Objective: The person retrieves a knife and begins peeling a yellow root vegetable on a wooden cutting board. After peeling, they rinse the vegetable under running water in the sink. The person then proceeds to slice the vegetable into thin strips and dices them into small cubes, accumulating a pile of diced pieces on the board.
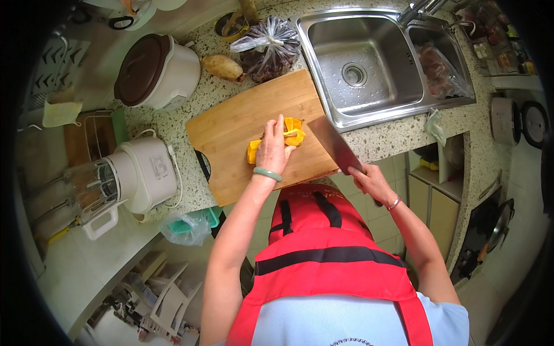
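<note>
Cut orange-yellow pieces that look like pumpkin (294, 134) lie on the wooden cutting board (231, 135). My left hand (273, 149), with a green bangle at its wrist, covers and grips some of them. Pieces show on both sides of it, and those under the palm are hidden. My right hand (370, 183) is closed round the handle of a cleaver (334, 144). The cleaver's wide blade slants up and left over the board's right side, apart from the pumpkin pieces.
A steel double sink (369, 69) adjoins the board at the right, with a bagged item (441, 72) in its smaller basin. Behind the board are a tuber (223, 67) and a tied plastic bag (268, 52). A lidded cooker (158, 72) and a blender (141, 173) stand left.
</note>
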Tool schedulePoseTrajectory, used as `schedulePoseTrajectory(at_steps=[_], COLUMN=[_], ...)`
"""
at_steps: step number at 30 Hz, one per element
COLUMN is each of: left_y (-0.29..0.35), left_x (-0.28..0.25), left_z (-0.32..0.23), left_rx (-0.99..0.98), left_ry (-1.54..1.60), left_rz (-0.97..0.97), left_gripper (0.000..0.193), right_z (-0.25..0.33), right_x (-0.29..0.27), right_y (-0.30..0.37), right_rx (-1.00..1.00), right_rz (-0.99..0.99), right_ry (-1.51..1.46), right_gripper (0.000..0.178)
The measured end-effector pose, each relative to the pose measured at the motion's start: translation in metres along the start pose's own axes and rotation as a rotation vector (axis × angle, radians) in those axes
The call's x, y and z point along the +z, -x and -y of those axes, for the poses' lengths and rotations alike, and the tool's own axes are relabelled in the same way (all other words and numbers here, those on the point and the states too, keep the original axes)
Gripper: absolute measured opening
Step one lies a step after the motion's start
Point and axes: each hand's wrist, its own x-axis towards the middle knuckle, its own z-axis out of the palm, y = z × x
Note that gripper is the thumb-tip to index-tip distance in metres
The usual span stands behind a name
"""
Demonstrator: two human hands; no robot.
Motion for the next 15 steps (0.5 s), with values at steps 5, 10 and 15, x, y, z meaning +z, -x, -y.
schedulePoseTrajectory(at_steps=[5,10,15], left_y=[-0.008,-0.01,-0.001], left_x=[0.007,0.025,0.034], left_z=[-0.015,-0.003,0.002], left_rx=[-0.088,-0.136,-0.156], left_ry=[-0.073,0.093,0.252], left_rz=[0.064,0.036,-0.057], left_gripper=[0.094,0.087,0.079], right_z=[0.009,0.006,0.004], right_x=[0.014,0.03,0.041], right_y=[-0.018,-0.031,-0.033], right_rx=[0.256,0.24,0.217], right_rz=[0.129,0.208,0.248], right_ry=[-0.514,-0.497,-0.488], right_gripper=[0.036,0.036,0.034])
